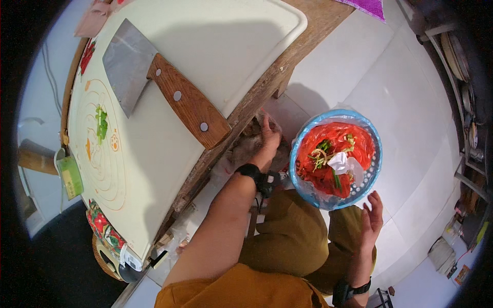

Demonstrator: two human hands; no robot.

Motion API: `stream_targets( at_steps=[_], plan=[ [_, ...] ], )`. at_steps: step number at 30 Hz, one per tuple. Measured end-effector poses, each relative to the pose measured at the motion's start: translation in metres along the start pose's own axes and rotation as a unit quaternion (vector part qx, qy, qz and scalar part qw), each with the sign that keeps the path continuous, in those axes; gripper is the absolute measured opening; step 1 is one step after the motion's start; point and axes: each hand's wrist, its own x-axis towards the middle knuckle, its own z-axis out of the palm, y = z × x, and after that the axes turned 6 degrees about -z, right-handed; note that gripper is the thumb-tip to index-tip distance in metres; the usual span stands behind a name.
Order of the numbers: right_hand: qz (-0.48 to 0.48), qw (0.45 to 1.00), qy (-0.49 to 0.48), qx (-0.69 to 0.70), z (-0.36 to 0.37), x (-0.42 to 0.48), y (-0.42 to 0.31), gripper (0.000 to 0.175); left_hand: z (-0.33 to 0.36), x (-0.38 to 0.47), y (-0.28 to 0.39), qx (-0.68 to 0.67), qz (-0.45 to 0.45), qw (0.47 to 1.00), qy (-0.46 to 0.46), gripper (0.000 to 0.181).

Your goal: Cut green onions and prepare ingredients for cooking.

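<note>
My left hand (270, 135) reaches below the table's edge, at a clear plastic bag (250, 148) with brownish contents; its fingers are partly hidden, so its grip cannot be told. To the right of my knees, my right hand (372, 215) is raised with fingers apart and holds nothing. Just above it stands a blue plastic basket (379, 154) lined with a red plastic bag (358, 133), holding green vegetable scraps and a crumpled white tissue (339, 162). On the cream cutting board (173, 146) lie a wooden-handled cleaver (188, 100) and chopped green pieces (101, 123).
The worn wooden table edge (262, 88) runs diagonally between the board and the tiled floor (346, 77). A green packet (70, 177) and a patterned red cloth item (104, 227) lie by the board's far side. Metal shelving (450, 92) with pans stands at the right.
</note>
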Motion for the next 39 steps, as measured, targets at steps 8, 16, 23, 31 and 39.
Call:
stream_targets(
  at_steps=[8,16,23,31,39],
  plan=[
    [0.016,0.997,-0.078,0.010,0.041,0.006,-0.026,0.028,0.004,0.007,0.008,-0.196,-0.066,0.978,0.002,0.045],
    [0.042,0.991,-0.120,0.043,0.063,0.003,-0.032,0.025,-0.023,0.068,-0.017,-0.180,-0.118,0.976,-0.032,0.044],
    [0.002,0.994,-0.089,-0.062,0.048,0.007,-0.025,0.023,-0.028,0.017,0.020,0.278,0.296,0.906,0.121,0.019],
    [0.010,0.990,-0.119,-0.075,0.045,0.005,-0.030,0.024,-0.098,0.080,-0.036,0.512,0.001,0.837,0.193,0.045],
    [0.028,0.984,-0.129,-0.115,0.036,0.013,-0.035,0.024,-0.074,0.102,0.002,0.494,0.093,0.842,0.196,0.053]
  ],
)
